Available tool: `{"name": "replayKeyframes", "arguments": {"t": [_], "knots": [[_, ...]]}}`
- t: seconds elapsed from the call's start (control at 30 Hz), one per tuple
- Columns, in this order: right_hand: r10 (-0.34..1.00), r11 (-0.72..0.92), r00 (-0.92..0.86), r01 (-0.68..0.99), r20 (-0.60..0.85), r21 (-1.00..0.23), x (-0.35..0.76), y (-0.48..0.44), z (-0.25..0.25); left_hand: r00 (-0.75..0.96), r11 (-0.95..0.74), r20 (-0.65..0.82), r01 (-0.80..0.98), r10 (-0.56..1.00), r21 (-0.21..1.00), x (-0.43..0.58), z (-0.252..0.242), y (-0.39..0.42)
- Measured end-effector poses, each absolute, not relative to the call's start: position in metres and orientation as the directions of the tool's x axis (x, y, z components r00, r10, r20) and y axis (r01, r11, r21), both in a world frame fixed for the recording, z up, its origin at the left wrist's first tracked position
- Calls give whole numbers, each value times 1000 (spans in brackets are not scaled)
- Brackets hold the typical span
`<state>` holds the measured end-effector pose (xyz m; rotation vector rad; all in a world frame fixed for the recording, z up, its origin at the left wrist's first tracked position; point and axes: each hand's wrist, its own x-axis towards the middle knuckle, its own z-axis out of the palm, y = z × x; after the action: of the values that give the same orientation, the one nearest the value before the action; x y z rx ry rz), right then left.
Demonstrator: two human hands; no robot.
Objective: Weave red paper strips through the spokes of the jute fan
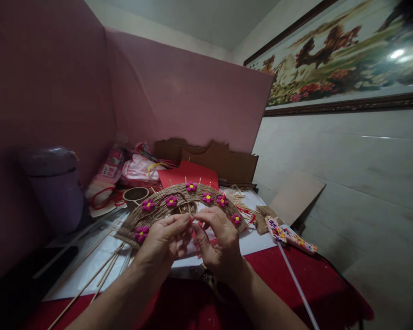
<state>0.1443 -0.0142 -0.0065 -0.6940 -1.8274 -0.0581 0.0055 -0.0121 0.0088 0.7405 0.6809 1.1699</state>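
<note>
A half-round fan woven from jute twine point(158, 208) lies in front of me, dotted with several pink flowers with yellow centres. My left hand point(165, 239) and my right hand point(217, 238) meet at its lower middle, fingertips pinched together on a thin piece near the thin wooden sticks at the fan's centre. What exactly they pinch is too small to make out. A red strand shows between the hands.
Long wooden skewers point(99, 270) lie at the left on white paper point(254, 240). A small round cup point(136, 195), red card point(189, 174), cardboard pieces point(223, 162), a lilac lidded bin point(53, 183) and a patterned stick point(291, 238) surround the work. Scissors point(209, 279) lie under my wrists.
</note>
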Motion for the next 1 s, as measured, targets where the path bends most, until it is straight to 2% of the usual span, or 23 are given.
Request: {"name": "replayKeyframes", "arguments": {"t": [0.13,0.37,0.6,0.77,1.0], "knots": [[438,825,-201,476,876,-303,144,-14,-6,255,186,-54,-529,966,828,7,9,-13],[514,813,-163,406,842,-418,141,-14,-4,213,94,10,-471,977,877,10,8,-12],[551,794,-147,397,822,-461,140,-17,-2,177,91,-9,-465,984,881,10,7,-12],[572,780,-117,382,812,-495,140,-15,-1,211,89,18,-488,977,868,11,8,-14],[570,785,-113,366,813,-500,141,-12,-2,205,130,-22,-527,978,840,11,9,-15]]}}
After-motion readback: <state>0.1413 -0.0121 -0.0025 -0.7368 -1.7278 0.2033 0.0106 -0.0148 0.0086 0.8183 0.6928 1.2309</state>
